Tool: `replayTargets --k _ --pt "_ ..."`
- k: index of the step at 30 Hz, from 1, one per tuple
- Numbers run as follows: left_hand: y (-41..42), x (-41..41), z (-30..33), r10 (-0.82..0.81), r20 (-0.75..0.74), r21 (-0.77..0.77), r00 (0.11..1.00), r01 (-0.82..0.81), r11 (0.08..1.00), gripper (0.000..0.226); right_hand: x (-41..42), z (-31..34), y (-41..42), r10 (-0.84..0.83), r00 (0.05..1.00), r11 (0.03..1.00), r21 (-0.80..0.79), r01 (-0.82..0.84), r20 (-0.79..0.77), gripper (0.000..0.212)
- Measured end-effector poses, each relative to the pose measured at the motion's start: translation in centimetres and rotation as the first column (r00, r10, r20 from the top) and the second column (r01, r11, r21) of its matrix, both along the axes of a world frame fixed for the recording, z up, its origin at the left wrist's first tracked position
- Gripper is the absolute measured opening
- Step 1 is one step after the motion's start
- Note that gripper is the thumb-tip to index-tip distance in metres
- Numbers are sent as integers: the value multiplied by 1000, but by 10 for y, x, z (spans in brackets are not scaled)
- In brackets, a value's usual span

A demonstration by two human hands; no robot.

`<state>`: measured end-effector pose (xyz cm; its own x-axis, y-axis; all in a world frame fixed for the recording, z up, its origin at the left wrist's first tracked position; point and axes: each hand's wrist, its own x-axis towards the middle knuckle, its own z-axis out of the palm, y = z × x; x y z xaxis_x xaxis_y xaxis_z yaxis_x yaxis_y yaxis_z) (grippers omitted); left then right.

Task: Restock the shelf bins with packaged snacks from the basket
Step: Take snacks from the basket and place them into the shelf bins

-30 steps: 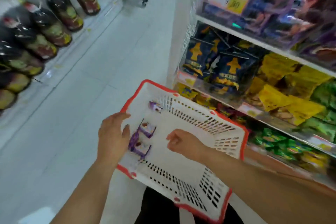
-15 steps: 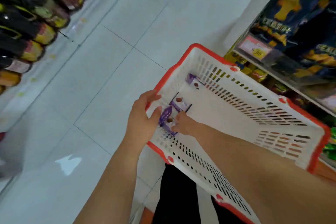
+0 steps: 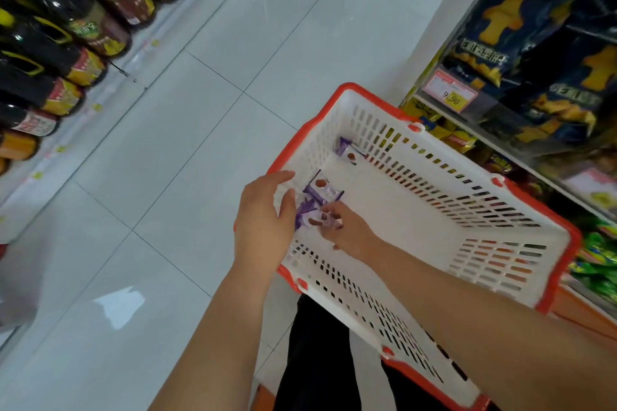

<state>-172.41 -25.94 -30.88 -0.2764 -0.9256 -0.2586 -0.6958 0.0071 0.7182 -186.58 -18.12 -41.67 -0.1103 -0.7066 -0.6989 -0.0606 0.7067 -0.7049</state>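
Vs half a second ago: little change. Camera view sits about the same, both hands are still in the near-left corner of the basket [image 3: 547,245], still working the same purple packets. The right hand has closed in a bit more on the lower packet; the left has barely moved. A second ago the view was higher, showing more shelf, and the right hand was loosely curled above the basket floor, clear of the packets.

Left hand [image 3: 263,220]: over the red rim at the basket's left side, fingers extended and slightly spread, thumb angled in toward the packets. Thumb tip is at the edge of the lower purple snack packet [image 3: 309,215]; cannot tell whether it grips the rim or just rests there.

Right hand [image 3: 347,232]: inside the basket, fingers curled, fingertips pinching the lower purple snack packet at its right end. Packet looks crumpled between the two hands.

Second purple snack packet [image 3: 322,190] lies just above it on the basket floor, touching or overlapping it. Third purple snack packet [image 3: 347,150] sits apart in the far-left corner against the slotted wall.

Shelf on the right: dark blue snack bags [image 3: 521,40] in the upper bin, price tag [image 3: 449,93] on the edge, yellow packets [image 3: 447,133] below. Dark bottles [image 3: 100,27] line the floor's left side. White tile floor [image 3: 207,130] between.
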Motion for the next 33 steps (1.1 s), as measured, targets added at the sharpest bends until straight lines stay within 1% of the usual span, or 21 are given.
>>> replayTargets --k 2,3,5,7,8,10,11,13,15,16,17,18,19,21,22,23,25,27,29,31,33 --pt "10 -13 14 10 14 39 1000 -11 999 25 -20 40 9 -66 989 953 -301 24 -131 33" --pt "14 -23 25 -9 5 120 1000 8 993 31 -32 62 12 -109 977 913 -406 26 -183 37" --pt "18 -47 45 -47 -104 343 993 80 936 46 -55 107 19 -154 951 854 -521 -8 -267 48" --pt "23 -73 68 12 -266 481 964 122 868 43 -77 142 27 -185 925 798 -600 -55 -332 55" --pt "25 -85 78 42 -326 493 944 132 860 36 -87 154 31 -197 913 777 -624 -77 -358 55" --pt "31 -106 96 26 -391 429 920 158 890 29 -105 174 43 -235 899 758 -649 -69 -370 57" --pt "35 -114 102 7 -411 404 912 175 898 35 -113 185 49 -280 906 765 -644 11 -317 58" --pt "43 -129 117 -19 -428 401 904 209 892 44 -128 209 60 -420 900 755 -594 276 -116 54" --pt "51 -144 134 -25 -476 393 879 238 888 45 -142 233 70 -558 829 692 -532 489 35 35" --pt "55 -151 143 -23 -504 380 864 246 892 42 -150 243 75 -587 805 682 -481 551 89 26" --pt "60 -157 151 -26 -533 364 846 256 896 40 -156 253 79 -585 802 701 -420 576 122 33" --pt "64 -163 159 -37 -556 347 830 272 898 37 -160 261 83 -560 816 734 -370 569 143 43" --pt "70 -170 167 -56 -573 333 817 296 895 35 -162 270 86 -519 843 769 -353 533 143 41" --pt "80 -182 181 -112 -583 319 805 353 879 32 -164 287 92 -503 855 775 -373 511 125 20" --pt "85 -187 187 -151 -577 310 803 386 869 31 -168 296 96 -537 837 749 -396 531 107 16" --pt "88 -192 194 -194 -565 290 802 413 863 29 -173 303 101 -564 822 728 -422 540 80 18" --pt "90 -204 210 -265 -558 198 786 436 878 28 -191 321 114 -515 856 737 -493 463 35 25" --pt "89 -218 228 -358 -601 70 715 493 867 37 -209 343 127 -389 919 795 -526 303 -59 36" --pt "91 -236 245 -473 -594 -40 651 563 825 38 -227 359 139 -391 899 811 -536 235 -197 49" --pt "96 -258 257 -478 -614 -93 628 544 834 24 -242 372 150 -530 823 738 -588 329 -205 53" --pt "102 -282 266 -430 -676 -93 599 510 855 17 -252 380 159 -653 753 617 -635 465 -82 41"
